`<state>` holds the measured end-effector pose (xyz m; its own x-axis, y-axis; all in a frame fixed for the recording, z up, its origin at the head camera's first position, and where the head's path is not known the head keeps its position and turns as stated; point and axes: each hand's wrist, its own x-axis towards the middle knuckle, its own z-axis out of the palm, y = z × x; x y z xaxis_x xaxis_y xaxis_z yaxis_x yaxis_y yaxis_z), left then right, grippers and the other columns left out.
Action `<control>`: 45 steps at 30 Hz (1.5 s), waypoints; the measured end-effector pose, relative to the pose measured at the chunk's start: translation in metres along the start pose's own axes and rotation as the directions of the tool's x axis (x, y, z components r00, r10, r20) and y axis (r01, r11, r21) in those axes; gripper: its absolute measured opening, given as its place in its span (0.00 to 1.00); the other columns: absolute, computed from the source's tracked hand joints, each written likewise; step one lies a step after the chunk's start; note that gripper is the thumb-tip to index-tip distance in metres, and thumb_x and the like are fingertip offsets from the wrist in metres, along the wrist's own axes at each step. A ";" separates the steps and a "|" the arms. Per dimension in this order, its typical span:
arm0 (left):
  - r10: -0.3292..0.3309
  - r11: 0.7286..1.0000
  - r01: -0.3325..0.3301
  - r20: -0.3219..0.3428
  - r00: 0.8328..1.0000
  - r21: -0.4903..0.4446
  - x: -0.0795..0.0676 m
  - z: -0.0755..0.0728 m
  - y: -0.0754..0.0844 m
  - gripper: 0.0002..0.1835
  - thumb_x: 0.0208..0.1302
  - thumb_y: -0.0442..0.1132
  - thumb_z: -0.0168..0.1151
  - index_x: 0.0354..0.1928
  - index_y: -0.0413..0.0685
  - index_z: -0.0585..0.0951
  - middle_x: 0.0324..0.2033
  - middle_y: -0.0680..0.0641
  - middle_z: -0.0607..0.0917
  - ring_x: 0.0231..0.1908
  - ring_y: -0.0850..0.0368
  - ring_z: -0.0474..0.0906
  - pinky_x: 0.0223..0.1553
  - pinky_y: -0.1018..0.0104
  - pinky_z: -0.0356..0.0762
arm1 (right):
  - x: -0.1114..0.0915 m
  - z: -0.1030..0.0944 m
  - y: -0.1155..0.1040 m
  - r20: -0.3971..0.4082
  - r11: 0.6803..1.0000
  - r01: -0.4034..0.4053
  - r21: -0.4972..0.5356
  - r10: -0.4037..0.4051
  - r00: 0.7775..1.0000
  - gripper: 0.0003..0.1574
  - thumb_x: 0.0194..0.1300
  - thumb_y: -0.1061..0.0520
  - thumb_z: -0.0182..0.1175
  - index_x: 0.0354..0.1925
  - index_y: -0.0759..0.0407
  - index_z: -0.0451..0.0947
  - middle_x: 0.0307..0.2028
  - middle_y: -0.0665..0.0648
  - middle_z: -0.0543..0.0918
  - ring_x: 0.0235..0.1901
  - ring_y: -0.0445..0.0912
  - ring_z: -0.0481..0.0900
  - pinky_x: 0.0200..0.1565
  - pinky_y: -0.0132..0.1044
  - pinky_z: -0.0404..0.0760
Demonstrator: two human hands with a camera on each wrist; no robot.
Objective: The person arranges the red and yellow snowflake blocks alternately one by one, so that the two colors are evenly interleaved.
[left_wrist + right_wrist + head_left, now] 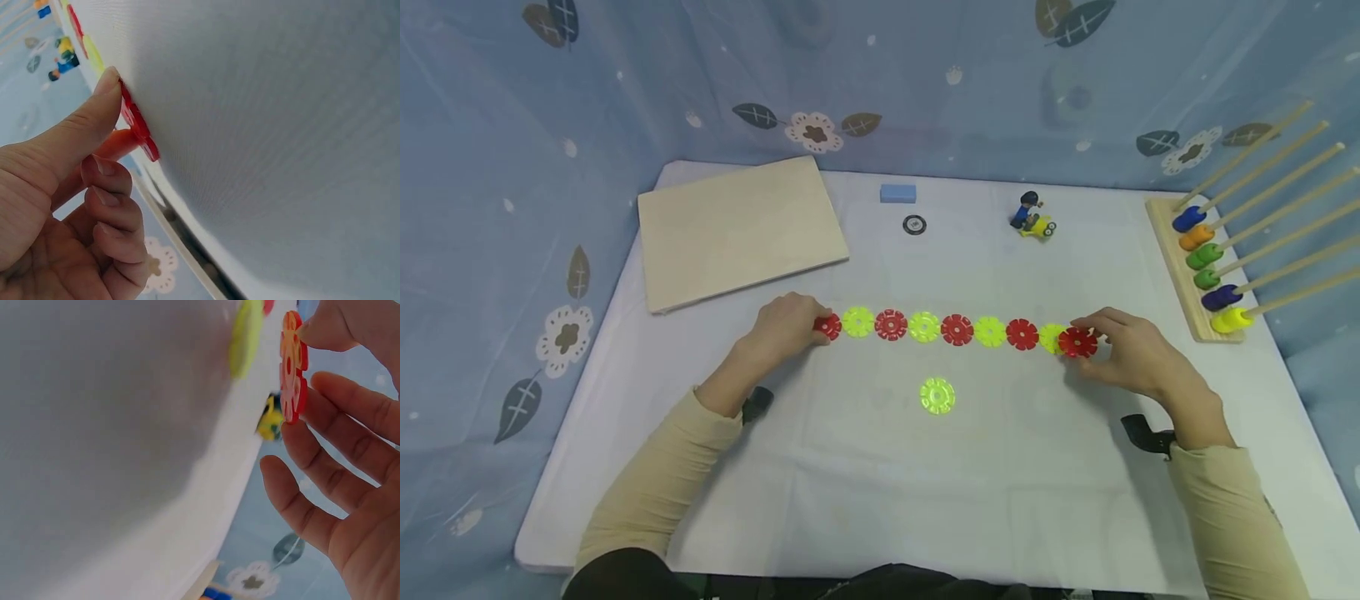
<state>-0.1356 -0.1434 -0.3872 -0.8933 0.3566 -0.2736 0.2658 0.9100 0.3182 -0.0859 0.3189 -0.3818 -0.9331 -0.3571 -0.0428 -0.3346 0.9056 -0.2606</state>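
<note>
A straight row of notched, flower-shaped plastic discs, alternating red and yellow-green, crosses the table; a red disc (957,330) lies at its middle. At the left end, my left hand (784,327) pinches the red end disc (139,125) by its edges between thumb and finger, close against the white cloth. My right hand (1133,353) holds another red disc (293,369) between thumb and fingertips, raised off the table. In the head view that disc overlaps the last yellow-green disc (1049,338). A single yellow-green disc (937,396) lies nearer the body, apart from the row.
A pale wooden board (741,233) lies at the back left. Behind the row are a blue block (898,194), a small black wheel (914,225) and a toy figure with a yellow vehicle (1033,215). A wooden peg rack (1183,271) with coloured beads stands at the right.
</note>
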 end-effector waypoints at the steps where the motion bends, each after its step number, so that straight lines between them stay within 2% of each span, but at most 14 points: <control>1: 0.000 1.000 0.000 0.001 1.000 0.003 0.000 0.000 0.000 0.27 0.54 0.44 0.72 0.57 0.45 0.80 0.55 0.40 0.83 0.50 0.46 0.80 0.41 0.56 0.77 | -0.001 0.000 0.004 -0.003 1.000 -0.019 0.001 0.019 1.000 0.33 0.46 0.55 0.74 0.52 0.60 0.79 0.44 0.60 0.82 0.39 0.53 0.79 0.40 0.51 0.82; 5: 0.010 1.000 -0.010 -0.006 1.000 0.011 0.001 0.000 -0.001 0.26 0.55 0.44 0.72 0.57 0.45 0.80 0.54 0.41 0.83 0.50 0.46 0.81 0.41 0.55 0.78 | -0.005 0.002 0.017 -0.010 0.997 -0.072 0.006 0.072 0.997 0.34 0.45 0.54 0.75 0.52 0.61 0.79 0.44 0.62 0.82 0.39 0.54 0.79 0.39 0.51 0.81; 10: 0.013 1.000 -0.013 -0.004 1.000 0.006 0.000 -0.001 0.000 0.26 0.55 0.44 0.71 0.57 0.44 0.80 0.55 0.41 0.83 0.50 0.46 0.81 0.43 0.55 0.78 | -0.003 0.005 0.023 0.068 0.995 -0.099 0.004 0.098 0.993 0.32 0.48 0.56 0.73 0.52 0.64 0.78 0.44 0.64 0.80 0.40 0.55 0.78 0.44 0.55 0.81; 13: 0.005 1.000 -0.005 0.006 1.000 0.001 0.000 -0.001 0.000 0.27 0.56 0.44 0.71 0.57 0.45 0.80 0.55 0.41 0.82 0.50 0.47 0.80 0.42 0.56 0.77 | -0.002 0.006 0.024 0.098 0.995 -0.103 0.002 0.102 0.990 0.32 0.48 0.57 0.72 0.52 0.65 0.78 0.45 0.65 0.79 0.41 0.56 0.78 0.46 0.56 0.80; 28: -0.002 1.000 0.002 0.009 1.000 -0.006 0.000 0.003 -0.002 0.27 0.56 0.44 0.71 0.58 0.44 0.79 0.55 0.41 0.82 0.48 0.48 0.80 0.42 0.57 0.75 | 0.002 0.006 0.020 0.115 0.994 -0.109 -0.017 0.110 0.987 0.30 0.51 0.59 0.71 0.53 0.65 0.77 0.48 0.67 0.79 0.45 0.59 0.78 0.50 0.58 0.78; 33: 0.003 1.000 -0.003 0.001 1.000 -0.013 -0.001 0.002 -0.002 0.27 0.56 0.44 0.71 0.58 0.44 0.79 0.55 0.41 0.83 0.50 0.47 0.80 0.42 0.56 0.76 | 0.002 0.001 0.012 0.114 0.993 -0.100 -0.057 0.106 0.988 0.29 0.50 0.58 0.71 0.52 0.63 0.78 0.49 0.67 0.79 0.46 0.59 0.78 0.49 0.59 0.78; 36: 0.003 1.000 -0.003 -0.003 1.000 -0.008 -0.001 0.001 -0.002 0.27 0.56 0.44 0.71 0.58 0.44 0.80 0.55 0.41 0.83 0.50 0.47 0.80 0.43 0.56 0.77 | 0.006 0.000 -0.001 0.097 0.995 -0.058 -0.080 0.065 0.993 0.29 0.49 0.57 0.72 0.51 0.62 0.79 0.49 0.66 0.80 0.48 0.60 0.77 0.48 0.59 0.78; 40: -0.001 1.000 0.001 0.000 1.000 -0.006 -0.001 0.001 -0.002 0.27 0.56 0.45 0.71 0.58 0.45 0.79 0.55 0.41 0.82 0.50 0.47 0.80 0.43 0.56 0.76 | 0.016 0.006 -0.026 0.066 0.991 0.077 -0.105 -0.071 0.995 0.25 0.47 0.58 0.72 0.46 0.60 0.82 0.46 0.63 0.83 0.46 0.58 0.78 0.47 0.55 0.79; 45: 0.006 1.000 -0.006 -0.001 1.000 -0.016 -0.001 0.001 -0.001 0.27 0.56 0.44 0.71 0.57 0.44 0.80 0.56 0.41 0.82 0.51 0.46 0.80 0.43 0.55 0.77 | 0.030 0.020 -0.059 0.075 0.957 0.269 -0.111 -0.261 0.962 0.23 0.45 0.55 0.74 0.43 0.57 0.83 0.43 0.56 0.84 0.45 0.53 0.79 0.49 0.50 0.80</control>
<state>-0.1344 -0.1450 -0.3884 -0.8922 0.3617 -0.2705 0.2655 0.9045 0.3339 -0.0914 0.2502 -0.3873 -0.8006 -0.5975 -0.0452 -0.5854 0.7960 -0.1540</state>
